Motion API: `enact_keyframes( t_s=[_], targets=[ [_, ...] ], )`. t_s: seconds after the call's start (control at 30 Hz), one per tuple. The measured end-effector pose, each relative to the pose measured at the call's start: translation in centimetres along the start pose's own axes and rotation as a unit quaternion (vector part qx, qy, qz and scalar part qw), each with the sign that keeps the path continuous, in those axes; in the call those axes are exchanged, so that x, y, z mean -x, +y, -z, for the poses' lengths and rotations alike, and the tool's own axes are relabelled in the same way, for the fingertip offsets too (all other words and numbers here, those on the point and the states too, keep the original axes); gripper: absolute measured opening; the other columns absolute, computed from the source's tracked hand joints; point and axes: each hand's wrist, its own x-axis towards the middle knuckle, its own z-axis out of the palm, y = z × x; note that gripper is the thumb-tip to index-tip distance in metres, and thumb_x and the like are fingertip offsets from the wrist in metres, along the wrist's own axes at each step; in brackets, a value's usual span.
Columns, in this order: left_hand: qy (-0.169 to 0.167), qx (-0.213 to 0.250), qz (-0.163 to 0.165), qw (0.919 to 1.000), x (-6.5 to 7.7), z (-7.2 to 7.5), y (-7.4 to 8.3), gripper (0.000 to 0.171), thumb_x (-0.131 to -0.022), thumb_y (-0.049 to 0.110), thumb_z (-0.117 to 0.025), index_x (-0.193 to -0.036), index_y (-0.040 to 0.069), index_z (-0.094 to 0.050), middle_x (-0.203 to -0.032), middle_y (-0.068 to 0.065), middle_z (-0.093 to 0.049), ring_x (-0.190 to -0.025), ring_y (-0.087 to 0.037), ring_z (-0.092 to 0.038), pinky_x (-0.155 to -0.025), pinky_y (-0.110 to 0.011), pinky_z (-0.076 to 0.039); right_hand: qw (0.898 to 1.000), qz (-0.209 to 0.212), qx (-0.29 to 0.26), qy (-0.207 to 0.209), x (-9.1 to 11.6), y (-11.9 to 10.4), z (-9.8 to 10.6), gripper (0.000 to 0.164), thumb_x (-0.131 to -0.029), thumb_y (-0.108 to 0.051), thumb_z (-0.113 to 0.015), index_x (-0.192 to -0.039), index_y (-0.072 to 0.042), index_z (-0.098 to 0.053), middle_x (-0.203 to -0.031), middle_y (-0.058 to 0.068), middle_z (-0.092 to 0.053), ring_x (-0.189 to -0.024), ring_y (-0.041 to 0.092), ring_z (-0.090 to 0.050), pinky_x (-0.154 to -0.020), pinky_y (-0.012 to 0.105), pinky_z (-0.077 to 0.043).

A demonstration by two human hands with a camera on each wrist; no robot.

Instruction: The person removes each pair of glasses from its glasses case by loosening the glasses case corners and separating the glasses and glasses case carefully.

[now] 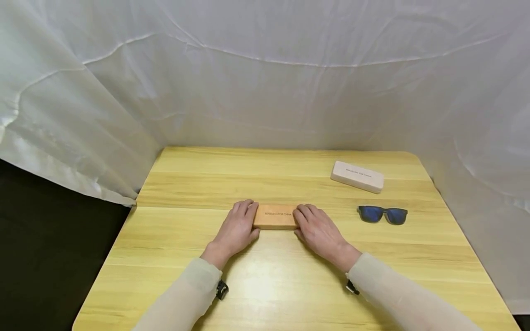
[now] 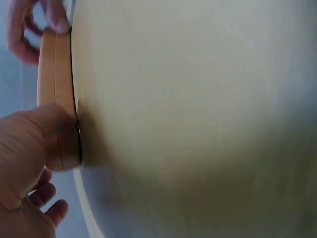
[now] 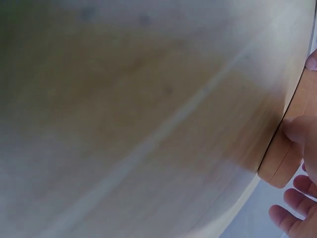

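Observation:
An orange-brown glasses case (image 1: pixel 275 217) with dark lettering on its top lies on the table, long side toward me. Its lid is closed, with a thin seam along the side in the left wrist view. My left hand (image 1: pixel 237 226) grips the left end, thumb (image 2: pixel 52 119) on the near side and fingers toward the far side. At the opposite end, my right hand (image 1: pixel 319 230) holds the case the same way, its thumb (image 3: pixel 297 128) against the near side. Both hands partly hide the ends of the case.
A pale pink-beige glasses case (image 1: pixel 357 176) with similar lettering lies at the back right. Dark-framed sunglasses with blue lenses (image 1: pixel 383 214) sit in front of it. White curtains (image 1: pixel 265 92) hang around the back and sides of the wooden table (image 1: pixel 256 285).

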Motion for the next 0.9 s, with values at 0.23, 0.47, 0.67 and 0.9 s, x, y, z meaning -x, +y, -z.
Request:
enact_keyframes(
  t_s=[0.23, 0.47, 0.67, 0.9],
  targets=[
    [-0.01, -0.081, -0.041, 0.9958, -0.1, 0.2, 0.9, 0.072, -0.101, 0.037, -0.072, -0.156, -0.002, -0.045, -0.161, -0.018, -0.047, -0.153, -0.035, -0.039, -0.128, -0.047, -0.028, 0.999, -0.008, 0.032, -0.042, 0.0, -0.2, 0.0, 0.069, -0.105, -0.038, -0.065, -0.154, 0.006, -0.046, -0.153, 0.025, -0.055, -0.141, 0.04, -0.053, -0.118, 0.052, -0.042],
    [-0.04, -0.101, -0.033, 0.9935, -0.2, 0.3, 0.3, 0.08, -0.104, 0.049, -0.062, -0.163, 0.003, -0.035, -0.168, -0.014, -0.039, -0.159, -0.032, -0.03, -0.129, -0.052, -0.022, 0.995, -0.035, 0.04, -0.081, -0.1, 0.2, 0.0, 0.072, -0.107, -0.046, -0.059, -0.158, 0.002, -0.043, -0.16, 0.021, -0.048, -0.149, 0.038, -0.047, -0.122, 0.058, -0.035],
    [-0.038, -0.104, -0.036, 0.9932, -0.6, 0.4, -0.4, 0.089, -0.099, 0.058, -0.066, -0.163, 0.003, -0.037, -0.164, -0.015, -0.045, -0.156, -0.032, -0.035, -0.129, -0.054, -0.022, 0.996, -0.041, 0.022, -0.074, 0.0, 0.7, 0.0, 0.076, -0.103, -0.049, -0.064, -0.156, 0.003, -0.046, -0.156, 0.021, -0.054, -0.144, 0.039, -0.051, -0.12, 0.062, -0.036],
    [-0.021, -0.095, -0.053, 0.9939, -1.0, 0.6, -0.9, 0.09, -0.09, 0.059, -0.076, -0.152, -0.001, -0.049, -0.146, -0.016, -0.059, -0.143, -0.032, -0.05, -0.126, -0.05, -0.031, 0.998, -0.037, -0.02, -0.056, -0.1, 1.5, -0.3, 0.08, -0.096, -0.052, -0.074, -0.15, 0.003, -0.051, -0.143, 0.02, -0.061, -0.135, 0.038, -0.056, -0.115, 0.063, -0.04]
  ],
)
